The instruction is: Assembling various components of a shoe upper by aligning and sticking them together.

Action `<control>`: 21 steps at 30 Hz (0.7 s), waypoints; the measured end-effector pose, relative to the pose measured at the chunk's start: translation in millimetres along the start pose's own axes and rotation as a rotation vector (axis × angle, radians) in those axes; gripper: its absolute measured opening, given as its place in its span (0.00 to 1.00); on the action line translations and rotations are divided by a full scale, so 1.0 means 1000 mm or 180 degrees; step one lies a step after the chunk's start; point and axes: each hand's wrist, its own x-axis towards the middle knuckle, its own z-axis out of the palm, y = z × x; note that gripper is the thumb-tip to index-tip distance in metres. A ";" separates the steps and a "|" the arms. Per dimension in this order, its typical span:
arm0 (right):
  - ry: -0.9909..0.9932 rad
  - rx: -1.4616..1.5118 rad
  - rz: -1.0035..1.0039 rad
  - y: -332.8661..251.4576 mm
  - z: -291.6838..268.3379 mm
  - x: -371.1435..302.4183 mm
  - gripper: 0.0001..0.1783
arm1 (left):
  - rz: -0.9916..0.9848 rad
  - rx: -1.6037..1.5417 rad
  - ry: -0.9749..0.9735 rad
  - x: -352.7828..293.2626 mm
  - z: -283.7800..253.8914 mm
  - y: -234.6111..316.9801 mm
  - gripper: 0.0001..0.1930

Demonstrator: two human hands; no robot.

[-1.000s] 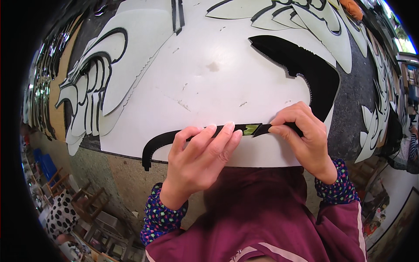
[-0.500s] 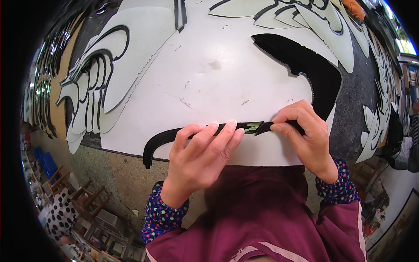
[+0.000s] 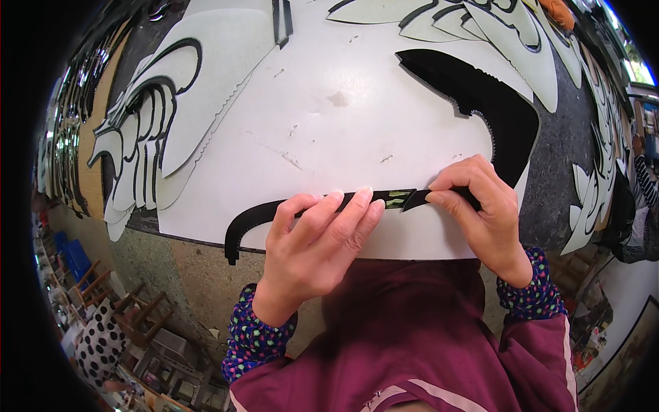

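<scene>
A narrow black curved strip (image 3: 257, 214) lies along the near edge of the white board (image 3: 322, 137), its left end hooking down over that edge. My left hand (image 3: 312, 244) presses on the strip, fingers bent over it. Green patches (image 3: 396, 200) show on the strip just right of my fingertips. My right hand (image 3: 480, 209) pinches a narrow black end between thumb and forefinger, its slanted tip meeting the strip's right end. That end appears to run behind my hand into a broad black curved piece (image 3: 511, 130), which bends away toward the far middle.
White panels with black curved trim (image 3: 141, 127) lie at the left, and similar white panels (image 3: 480, 27) at the far right. More white cut shapes (image 3: 583, 206) rest on the right side. Wooden stools (image 3: 141, 316) stand on the floor at lower left.
The strip's right end and the pinched tip shift very slightly, and the green patches look different. Both hands stay nearly in place.
</scene>
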 end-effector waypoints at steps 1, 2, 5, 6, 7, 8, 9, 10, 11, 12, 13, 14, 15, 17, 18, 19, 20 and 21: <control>-0.0043 0.0027 0.0020 0.000 -0.001 0.000 0.09 | 0.0003 0.0011 0.0002 0.000 0.000 0.000 0.14; -0.0045 0.0031 0.0021 0.000 -0.004 0.000 0.09 | 0.0000 0.0012 -0.0002 -0.001 0.001 0.000 0.14; -0.0268 0.0510 0.0419 -0.001 -0.010 0.001 0.09 | -0.0012 0.0013 0.0016 -0.002 0.001 -0.001 0.14; -0.0269 0.0554 0.0491 -0.001 -0.011 0.000 0.08 | -0.0013 0.0000 0.0019 -0.002 0.001 0.000 0.14; -0.0272 0.0599 0.0562 -0.001 -0.012 0.000 0.08 | -0.0016 -0.0011 0.0021 -0.002 0.002 0.000 0.14; -0.0275 0.0595 0.0565 -0.001 -0.011 0.000 0.08 | -0.0018 -0.0016 0.0023 -0.002 0.002 0.000 0.14; -0.0274 0.0463 0.0410 0.000 -0.009 -0.001 0.08 | -0.0017 -0.0017 0.0039 -0.001 0.002 0.000 0.14; -0.0275 0.0331 0.0254 0.000 -0.008 -0.001 0.08 | -0.0016 -0.0019 0.0054 -0.001 0.002 0.000 0.14; -0.0276 0.0330 0.0258 -0.001 -0.007 0.000 0.08 | -0.0016 -0.0023 0.0052 -0.001 0.003 0.000 0.14; -0.0234 0.0256 0.0225 -0.001 -0.007 0.000 0.07 | -0.0010 -0.0020 0.0060 -0.001 0.003 0.000 0.14; -0.0191 0.0182 0.0191 -0.001 -0.006 0.000 0.07 | -0.0004 -0.0017 0.0069 -0.001 0.003 -0.001 0.14; -0.0193 0.0184 0.0192 -0.001 -0.004 0.001 0.07 | -0.0006 -0.0017 0.0066 -0.001 0.003 0.000 0.14; -0.0125 0.0164 0.0199 -0.001 -0.003 0.001 0.08 | -0.0011 -0.0024 0.0059 -0.001 0.002 0.000 0.14; -0.0056 0.0143 0.0210 -0.001 -0.002 0.001 0.08 | -0.0015 -0.0035 0.0051 0.000 0.002 0.000 0.14; -0.0063 0.0111 0.0192 -0.002 -0.002 0.001 0.08 | -0.0015 -0.0026 0.0049 -0.001 0.002 0.000 0.14; -0.0069 0.0080 0.0175 -0.002 -0.002 0.001 0.08 | -0.0014 -0.0018 0.0046 -0.001 0.002 0.000 0.14; -0.0069 0.0082 0.0176 -0.002 -0.002 0.001 0.08 | -0.0014 -0.0018 0.0044 -0.001 0.002 0.000 0.14; -0.0056 0.0090 0.0162 -0.001 -0.002 0.001 0.08 | -0.0018 -0.0018 0.0040 -0.001 0.002 0.000 0.14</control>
